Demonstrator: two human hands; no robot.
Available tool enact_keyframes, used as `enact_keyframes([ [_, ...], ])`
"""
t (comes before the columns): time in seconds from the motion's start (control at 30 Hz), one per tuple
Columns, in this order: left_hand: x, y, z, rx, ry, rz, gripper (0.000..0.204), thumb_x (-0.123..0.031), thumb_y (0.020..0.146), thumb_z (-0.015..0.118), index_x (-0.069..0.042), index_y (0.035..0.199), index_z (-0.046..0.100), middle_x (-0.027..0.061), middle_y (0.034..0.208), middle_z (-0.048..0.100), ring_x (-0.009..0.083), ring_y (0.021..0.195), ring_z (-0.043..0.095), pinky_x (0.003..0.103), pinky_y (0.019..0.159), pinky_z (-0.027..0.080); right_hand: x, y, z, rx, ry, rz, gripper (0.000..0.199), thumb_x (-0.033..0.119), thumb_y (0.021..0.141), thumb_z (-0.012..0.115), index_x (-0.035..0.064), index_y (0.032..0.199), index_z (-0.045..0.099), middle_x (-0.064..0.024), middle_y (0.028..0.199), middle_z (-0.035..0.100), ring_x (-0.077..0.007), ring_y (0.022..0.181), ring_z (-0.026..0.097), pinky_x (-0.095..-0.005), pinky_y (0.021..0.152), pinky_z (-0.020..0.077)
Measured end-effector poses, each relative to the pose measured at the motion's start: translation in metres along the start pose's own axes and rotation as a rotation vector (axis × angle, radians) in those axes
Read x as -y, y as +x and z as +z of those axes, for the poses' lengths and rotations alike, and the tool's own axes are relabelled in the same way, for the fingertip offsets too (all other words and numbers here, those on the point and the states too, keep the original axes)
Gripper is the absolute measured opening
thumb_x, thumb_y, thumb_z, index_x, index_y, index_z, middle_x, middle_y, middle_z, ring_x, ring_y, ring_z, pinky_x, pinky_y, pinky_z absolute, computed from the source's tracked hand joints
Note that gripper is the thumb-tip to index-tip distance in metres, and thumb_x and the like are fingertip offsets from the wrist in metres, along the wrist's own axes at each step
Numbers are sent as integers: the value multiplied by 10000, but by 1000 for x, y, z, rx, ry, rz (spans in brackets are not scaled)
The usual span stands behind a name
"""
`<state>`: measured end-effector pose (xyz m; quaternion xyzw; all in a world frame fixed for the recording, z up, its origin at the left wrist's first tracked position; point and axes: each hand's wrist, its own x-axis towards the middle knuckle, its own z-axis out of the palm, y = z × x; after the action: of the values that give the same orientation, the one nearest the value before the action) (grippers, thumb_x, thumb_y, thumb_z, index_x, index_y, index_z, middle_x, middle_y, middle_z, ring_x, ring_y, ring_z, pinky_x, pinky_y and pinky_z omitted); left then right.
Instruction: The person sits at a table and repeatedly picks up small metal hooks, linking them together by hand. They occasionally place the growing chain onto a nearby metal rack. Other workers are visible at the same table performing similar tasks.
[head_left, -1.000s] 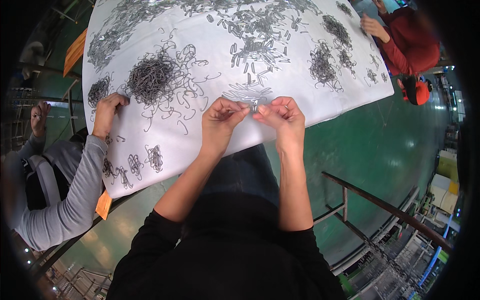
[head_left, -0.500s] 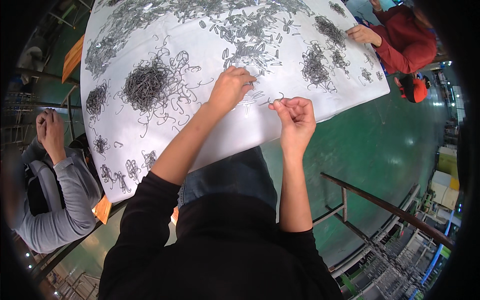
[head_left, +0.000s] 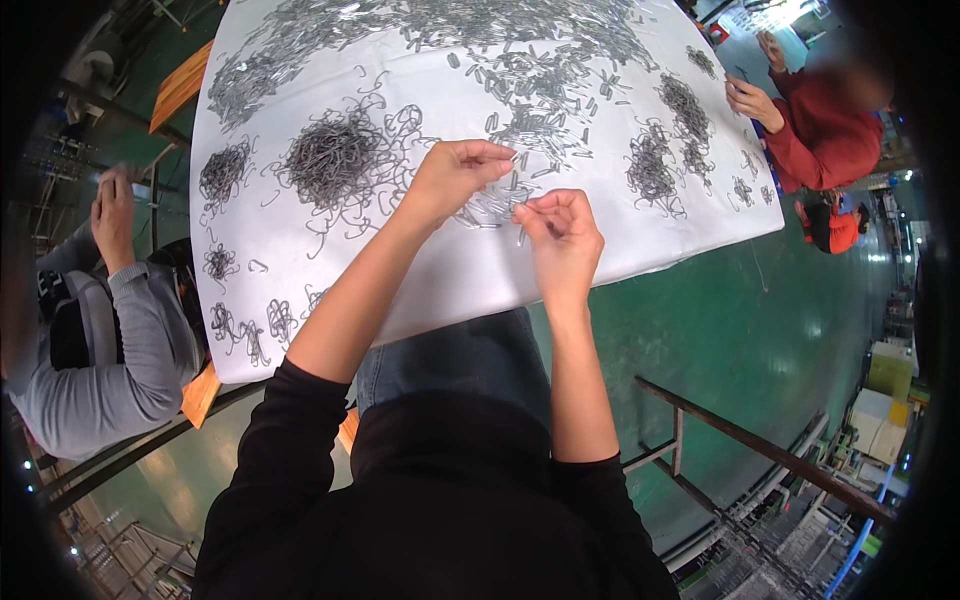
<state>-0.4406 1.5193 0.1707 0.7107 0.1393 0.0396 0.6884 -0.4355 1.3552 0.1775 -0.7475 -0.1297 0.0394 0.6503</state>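
Over the white-covered table [head_left: 430,290], my left hand [head_left: 455,180] is closed in a pinch, with a small shiny metal link at its fingertips. Close to its right and slightly nearer, my right hand [head_left: 565,230] pinches a thin metal piece whose shape is mostly hidden by the fingers. Beneath and between the hands lie loose metal links [head_left: 490,208], narrow and oval. Just beyond them a larger spread of the same links [head_left: 540,130] reaches toward the far side. Left of my left hand sits a dark heap of bent metal hooks [head_left: 335,160], with stray hooks around it.
Smaller hook piles stand at the left [head_left: 225,172] and right [head_left: 652,168] of the table. A person in a grey sleeve [head_left: 140,330] sits at the left; another in a red top [head_left: 825,130] works at the far right. A metal rail [head_left: 760,445] stands behind on the right.
My right hand has moved left, closer to my left hand. The curved hook that showed at its fingertips is no longer plain to see. The view has shifted slightly.
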Motion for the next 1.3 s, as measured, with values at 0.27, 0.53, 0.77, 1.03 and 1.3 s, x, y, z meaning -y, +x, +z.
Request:
enact_keyframes([
  [0.27,-24,-44,-29,-132,-43,17,240,-194,816,723,-10,969,698,43,862,692,95,796,605,232,707,462,24,-1,39,52,-193,-240,157,19,793,682,21,856,538,-90,761,658,-214,696,674,-318,641,509],
  [0.53,-18,-57,-58,-256,-156,17,204,-199,814,725,-44,944,709,14,860,683,65,773,582,213,673,416,34,-1,73,130,-214,-330,171,6,784,687,28,848,530,-85,748,651,-237,703,680,-337,615,508],
  [0.77,-13,-65,-75,-332,-193,14,179,-190,807,735,-56,923,708,-7,854,674,58,769,555,220,678,402,38,0,92,186,-239,-404,172,-9,778,685,27,844,529,-87,745,650,-243,693,679,-342,612,512],
  [1.03,-5,-71,-82,-396,-240,120,200,-169,786,743,-9,903,719,47,860,671,103,795,588,237,691,457,38,-1,103,268,-292,-308,183,8,772,698,27,884,555,-104,807,664,-254,738,682,-343,621,516],
  [1.3,10,-84,-97,-592,56,276,140,-156,793,731,-61,896,740,-5,859,634,77,742,531,230,636,427,-3,-7,99,507,-657,-390,174,114,758,711,28,884,626,-119,859,609,-276,776,633,-387,647,521],
])
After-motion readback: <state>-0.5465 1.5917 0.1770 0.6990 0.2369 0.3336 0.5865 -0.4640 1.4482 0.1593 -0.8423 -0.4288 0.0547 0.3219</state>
